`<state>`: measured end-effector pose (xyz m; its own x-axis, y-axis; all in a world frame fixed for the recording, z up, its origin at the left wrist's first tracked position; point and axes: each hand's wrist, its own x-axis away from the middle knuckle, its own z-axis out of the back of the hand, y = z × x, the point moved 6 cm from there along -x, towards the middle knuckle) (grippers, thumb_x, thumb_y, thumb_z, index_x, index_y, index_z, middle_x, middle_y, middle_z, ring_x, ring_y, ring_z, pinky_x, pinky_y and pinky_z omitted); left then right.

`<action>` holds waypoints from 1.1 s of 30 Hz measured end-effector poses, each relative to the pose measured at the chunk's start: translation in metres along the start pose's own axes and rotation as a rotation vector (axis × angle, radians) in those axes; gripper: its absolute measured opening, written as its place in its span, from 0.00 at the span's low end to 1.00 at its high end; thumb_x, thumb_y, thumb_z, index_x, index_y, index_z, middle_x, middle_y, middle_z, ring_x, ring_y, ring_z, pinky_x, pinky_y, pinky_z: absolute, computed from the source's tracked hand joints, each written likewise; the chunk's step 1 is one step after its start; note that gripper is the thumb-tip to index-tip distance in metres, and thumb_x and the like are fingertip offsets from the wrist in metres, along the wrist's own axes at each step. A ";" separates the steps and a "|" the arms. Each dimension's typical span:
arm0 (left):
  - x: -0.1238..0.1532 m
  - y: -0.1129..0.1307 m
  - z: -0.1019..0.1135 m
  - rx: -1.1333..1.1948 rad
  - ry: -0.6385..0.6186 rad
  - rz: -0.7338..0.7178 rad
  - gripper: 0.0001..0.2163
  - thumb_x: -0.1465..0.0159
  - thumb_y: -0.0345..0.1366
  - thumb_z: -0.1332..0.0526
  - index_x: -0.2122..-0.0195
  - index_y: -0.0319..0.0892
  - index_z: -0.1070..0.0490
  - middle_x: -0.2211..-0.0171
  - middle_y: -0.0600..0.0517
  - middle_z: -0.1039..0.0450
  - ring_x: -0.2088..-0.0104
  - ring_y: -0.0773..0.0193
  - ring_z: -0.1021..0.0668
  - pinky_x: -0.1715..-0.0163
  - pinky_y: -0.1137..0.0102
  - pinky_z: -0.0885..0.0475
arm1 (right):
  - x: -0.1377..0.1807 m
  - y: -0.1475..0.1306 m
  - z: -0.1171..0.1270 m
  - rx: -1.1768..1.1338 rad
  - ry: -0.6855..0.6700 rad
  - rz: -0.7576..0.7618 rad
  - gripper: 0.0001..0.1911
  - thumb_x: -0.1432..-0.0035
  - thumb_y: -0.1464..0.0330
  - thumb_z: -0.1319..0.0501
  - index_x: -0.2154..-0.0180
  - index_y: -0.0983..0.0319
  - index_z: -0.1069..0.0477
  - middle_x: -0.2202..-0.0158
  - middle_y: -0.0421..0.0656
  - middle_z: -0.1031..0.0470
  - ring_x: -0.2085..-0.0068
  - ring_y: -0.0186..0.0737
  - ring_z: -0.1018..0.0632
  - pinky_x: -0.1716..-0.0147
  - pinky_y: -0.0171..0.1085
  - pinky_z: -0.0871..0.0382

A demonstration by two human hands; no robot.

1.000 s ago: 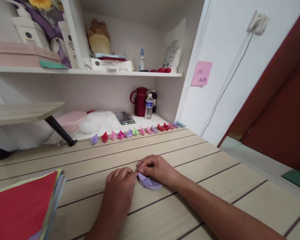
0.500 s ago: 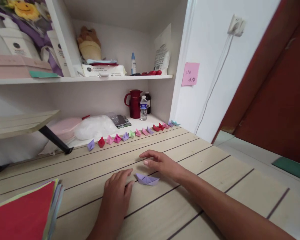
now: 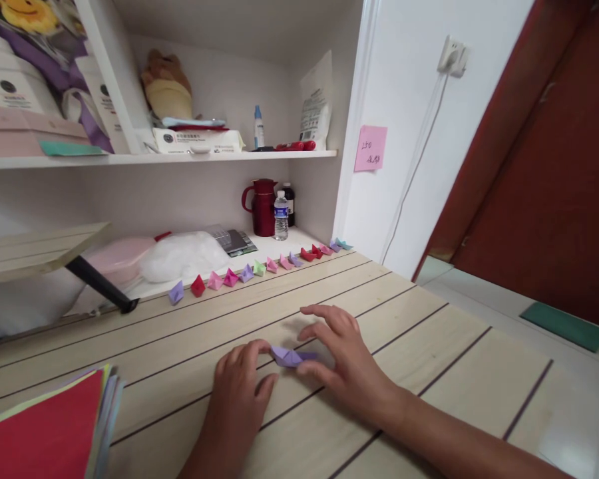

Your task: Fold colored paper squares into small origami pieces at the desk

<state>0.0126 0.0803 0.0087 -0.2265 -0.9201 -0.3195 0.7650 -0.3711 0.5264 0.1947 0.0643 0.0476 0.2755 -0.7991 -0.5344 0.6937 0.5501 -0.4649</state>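
Note:
A small purple folded paper boat [image 3: 288, 357] lies on the wooden tabletop [image 3: 429, 359] between my hands. My left hand [image 3: 239, 389] rests flat on the table, its fingertips touching the boat's left end. My right hand [image 3: 344, 356] hovers over the boat's right end with fingers spread and thumb near the paper. Neither hand grips it. Along the table's far edge stands a row of several small paper boats [image 3: 252, 269] in purple, red, pink, green and blue.
A stack of coloured paper sheets [image 3: 44, 432], red on top, lies at the near left. Behind the row sit a white bag [image 3: 184, 249], a red jug [image 3: 263, 207] and a water bottle [image 3: 280, 216]. Shelves above hold boxes. A red door [image 3: 554, 173] is at the right.
Both hands pinched the purple boat a second ago. They let go, the right hand lifted away, and now it has come back over the boat's right end with spread fingers.

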 end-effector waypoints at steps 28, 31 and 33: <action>-0.005 -0.013 0.002 0.405 0.034 0.140 0.12 0.40 0.36 0.44 0.55 0.44 0.32 0.62 0.48 0.22 0.63 0.59 0.20 0.57 0.60 0.28 | -0.023 0.022 -0.032 -0.256 -0.199 -0.131 0.08 0.51 0.74 0.28 0.71 0.55 0.19 0.49 0.44 0.23 0.44 0.53 0.28 0.44 0.55 0.40; -0.004 -0.011 0.003 0.459 0.000 0.136 0.11 0.41 0.35 0.42 0.57 0.44 0.30 0.64 0.50 0.24 0.66 0.62 0.22 0.59 0.64 0.27 | -0.022 0.017 -0.029 -0.268 -0.174 -0.008 0.06 0.48 0.73 0.29 0.70 0.55 0.19 0.48 0.44 0.23 0.44 0.53 0.29 0.43 0.56 0.42; -0.003 -0.010 0.003 0.483 -0.023 0.128 0.12 0.42 0.35 0.42 0.56 0.45 0.29 0.66 0.52 0.26 0.67 0.64 0.24 0.61 0.66 0.28 | -0.022 0.018 -0.024 -0.286 -0.158 0.028 0.04 0.45 0.71 0.30 0.69 0.55 0.19 0.48 0.44 0.24 0.42 0.53 0.30 0.42 0.56 0.44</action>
<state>0.0035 0.0862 0.0068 -0.1667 -0.9625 -0.2142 0.4220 -0.2660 0.8667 0.1848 0.0979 0.0341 0.4072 -0.7982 -0.4440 0.4753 0.6003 -0.6432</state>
